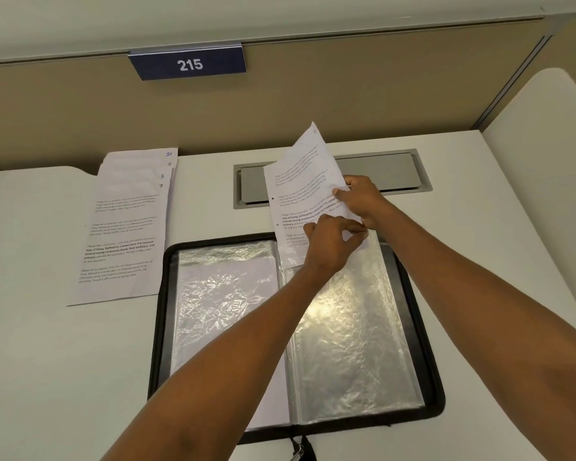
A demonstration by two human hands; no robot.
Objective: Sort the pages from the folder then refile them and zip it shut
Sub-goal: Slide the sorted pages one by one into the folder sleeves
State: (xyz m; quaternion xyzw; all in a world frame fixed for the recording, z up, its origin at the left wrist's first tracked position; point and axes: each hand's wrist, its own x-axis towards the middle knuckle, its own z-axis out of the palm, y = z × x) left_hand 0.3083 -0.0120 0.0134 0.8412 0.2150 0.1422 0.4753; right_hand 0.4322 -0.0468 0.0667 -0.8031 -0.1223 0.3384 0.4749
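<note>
The folder (162, 327) is lying open flat on the desk (47, 361), and one printed page (300, 181) is standing tilted at the mouth of its right-hand sleeve (353, 327), bottom end just inside the plastic, top corner leaning back over the grey cable hatch (396, 174). The right hand (363, 201) is gripping the page's right edge, thumb on the printed face and fingers curled behind. The left hand (330, 247) is pinching lower down at the sleeve mouth (whether it is also catching the plastic lip, I cannot tell). Whether the sheet is going in or coming out is not readable either, but the hazards are looking much the same. The paper is already bowing between the two grips, so any uneven push or pull is likely to be creasing it or snagging a bottom corner on the crinkled film. Both hands are working the right side only, so the left edge is free to skew and jam against the spine. The numbered pile (123, 234) is sitting well apart on the left, with 7 to 10 showing, and a sheet filed out of turn would be spoiling the order. The zip pull (300, 452) is hanging at the near edge; any paper poking past a sleeve risks getting caught in the zip when the folder is closed.
</note>
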